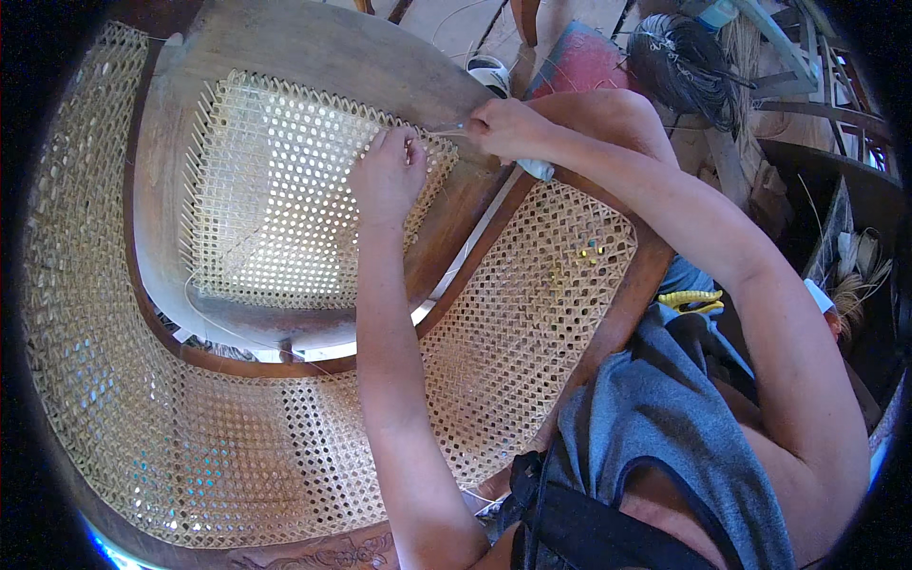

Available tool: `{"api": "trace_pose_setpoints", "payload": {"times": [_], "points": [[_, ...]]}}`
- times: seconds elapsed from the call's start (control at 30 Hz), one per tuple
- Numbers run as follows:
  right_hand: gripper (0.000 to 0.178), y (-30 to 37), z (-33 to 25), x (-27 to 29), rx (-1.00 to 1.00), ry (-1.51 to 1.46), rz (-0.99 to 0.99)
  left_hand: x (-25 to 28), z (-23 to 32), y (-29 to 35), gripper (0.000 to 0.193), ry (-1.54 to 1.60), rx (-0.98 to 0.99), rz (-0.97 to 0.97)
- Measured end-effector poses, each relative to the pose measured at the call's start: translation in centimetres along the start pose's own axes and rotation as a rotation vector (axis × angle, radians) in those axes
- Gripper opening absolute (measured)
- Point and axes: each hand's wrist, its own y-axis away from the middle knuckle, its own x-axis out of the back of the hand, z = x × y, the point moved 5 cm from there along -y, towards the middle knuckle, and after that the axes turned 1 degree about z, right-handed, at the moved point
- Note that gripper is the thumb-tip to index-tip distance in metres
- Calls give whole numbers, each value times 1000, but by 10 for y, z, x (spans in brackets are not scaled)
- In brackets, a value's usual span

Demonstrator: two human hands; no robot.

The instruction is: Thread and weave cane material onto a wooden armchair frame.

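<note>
A wooden chair seat point(313, 38) holds a woven cane panel point(294, 171), with loose cane ends standing along its left edge. My left hand point(389, 176) rests at the panel's upper right, fingers curled and pressed together; whatever they pinch is hidden. Just right of it, over the seat's rim, my right hand point(508, 130) is closed. A thin pale strand point(445, 131) runs from its fingers toward the panel's edge. Below that hand, a pale bluish object point(536, 169) sticks out by the frame; its kind is unclear.
Curved woven cane backing point(513, 313) in a wooden frame wraps around the seat's near and left sides. Yellow-handled pliers point(691, 300) lie by my lap. A dark coil of strands point(679, 62), a red board point(581, 62) and wood pieces lie at the far right.
</note>
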Motion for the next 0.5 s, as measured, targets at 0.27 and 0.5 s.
{"api": "trace_pose_setpoints", "payload": {"times": [0.27,0.5], "points": [[34,-24,-3,-12,224,194,297,-5,10,-7,12,96,17,-20],[28,-21,-30,7,272,397,165,13,-10,16,24,393,212,98]]}}
